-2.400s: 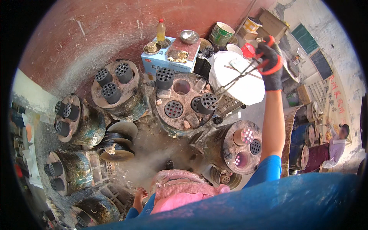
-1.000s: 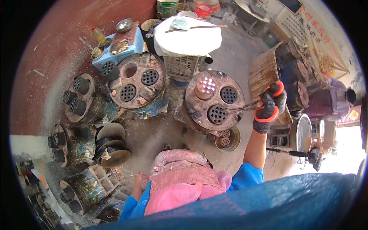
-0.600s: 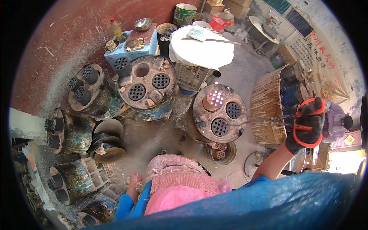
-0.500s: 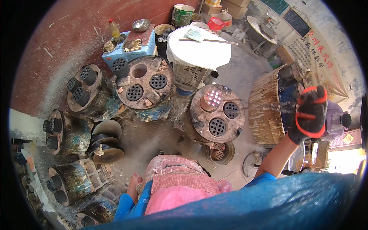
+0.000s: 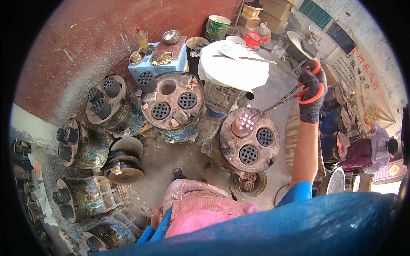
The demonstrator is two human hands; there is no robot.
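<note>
My right hand point(image 5: 313, 91), in a black glove with orange trim, is closed around the handles of long metal tongs point(image 5: 279, 103). The tongs slant down to the left, and their tips reach the glowing top of a honeycomb coal briquette point(image 5: 243, 126). That briquette stands up out of the top of a round stove point(image 5: 228, 145). Two dark briquettes, one farther right point(image 5: 265, 137) and one nearer point(image 5: 248, 155), sit in the stove's other holes. My bare left hand point(image 5: 157, 215) is low beside the pink apron point(image 5: 200, 205); its fingers are too small and partly hidden to read.
Another stove point(image 5: 149, 113) with dark briquettes stands to the left, with more stoves along the left side. A bucket point(image 5: 260, 194) holding spent briquettes is near my front. A white-covered stand point(image 5: 235, 70) is behind. A person in purple point(image 5: 363, 151) works at the right.
My right hand has swung up and to the left, and the tongs' tips have come onto the glowing briquette. The whole view has shifted slightly.
</note>
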